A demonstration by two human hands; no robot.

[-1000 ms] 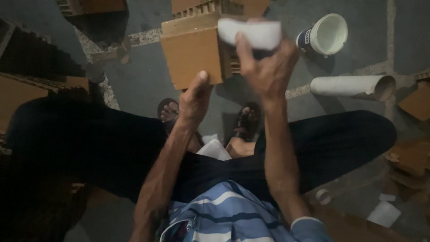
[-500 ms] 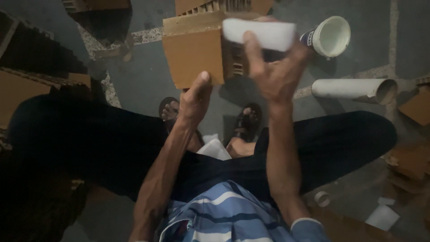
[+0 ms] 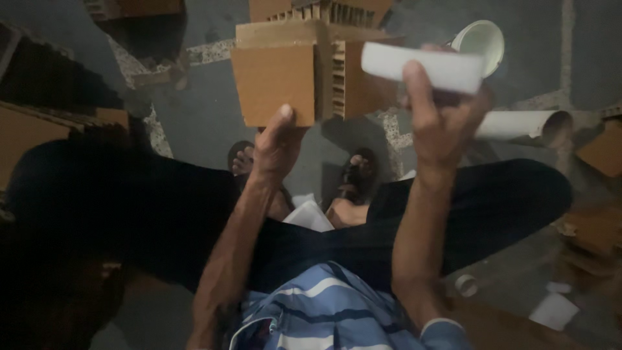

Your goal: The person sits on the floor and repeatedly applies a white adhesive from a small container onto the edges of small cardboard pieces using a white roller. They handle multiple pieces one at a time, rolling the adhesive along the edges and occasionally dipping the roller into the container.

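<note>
Two hands: both are raised in the upper middle of the frame, well apart from each other.
Left hand (image 3: 277, 146): it is closed on the lower edge of a cardboard piece (image 3: 275, 81), the thumb pressed against the brown face.
Cardboard piece: a flat brown panel is joined to a thicker part with a honeycomb edge showing; it is held upright at the top centre of the frame.
Right hand (image 3: 444, 123): it is clamped on a white block (image 3: 421, 66), the thumb laid over the near face and the fingers hidden behind.
White block: long and rectangular, it is held level at the upper right, just beside the right edge of the cardboard piece; whether the two touch cannot be told.
Cup (image 3: 481, 42): a white cup is seen behind the block at the upper right, its mouth turned toward the camera.
Tube (image 3: 521, 124): a white tube is laid on the floor at the right, partly covered by the right hand.
Legs: dark trousers are spread across the middle of the frame, with sandalled feet (image 3: 356, 181) below the cardboard.
Shirt (image 3: 337, 311): blue and white stripes are seen at the bottom centre.
Scraps: a white paper piece (image 3: 310, 215) lies between the knees; more cardboard (image 3: 606, 149) is scattered at the right edge.
</note>
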